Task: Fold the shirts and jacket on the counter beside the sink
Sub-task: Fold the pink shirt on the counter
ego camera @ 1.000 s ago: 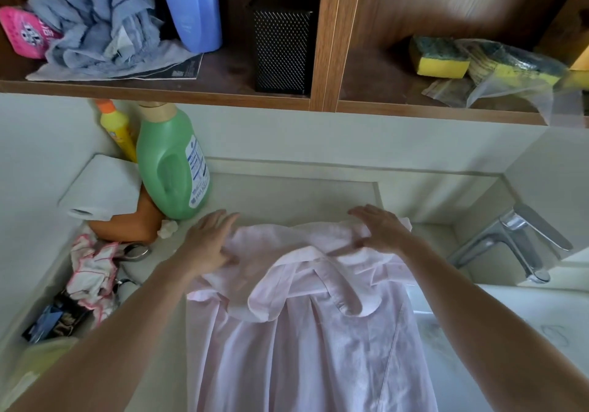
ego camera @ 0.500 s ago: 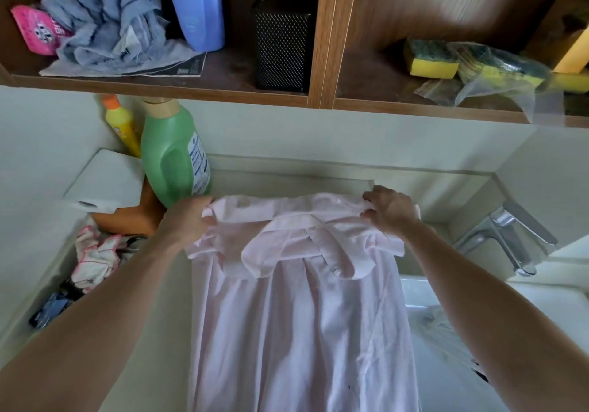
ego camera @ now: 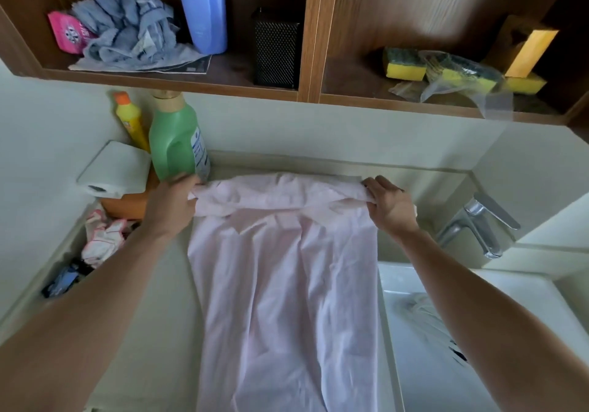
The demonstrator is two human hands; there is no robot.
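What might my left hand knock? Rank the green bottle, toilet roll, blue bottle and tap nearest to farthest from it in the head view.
1. green bottle: just behind the left hand
2. toilet roll: further left
3. blue bottle: shelf above
4. tap: far right, past the shirt

I log a home wash corner: white sink (ego camera: pixel 526 287) with chrome tap (ego camera: pixel 478 220), green detergent bottle (ego camera: pixel 173 144), paper roll (ego camera: pixel 114 169), cleaning sponges (ego camera: pixel 404 64) on wooden shelf (ego camera: pixel 223 83) above.

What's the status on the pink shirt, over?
Left hand and right hand each grip a top corner of the pink shirt. Shirt laid along the counter, top edge bunched. Green bottle close beside left hand.
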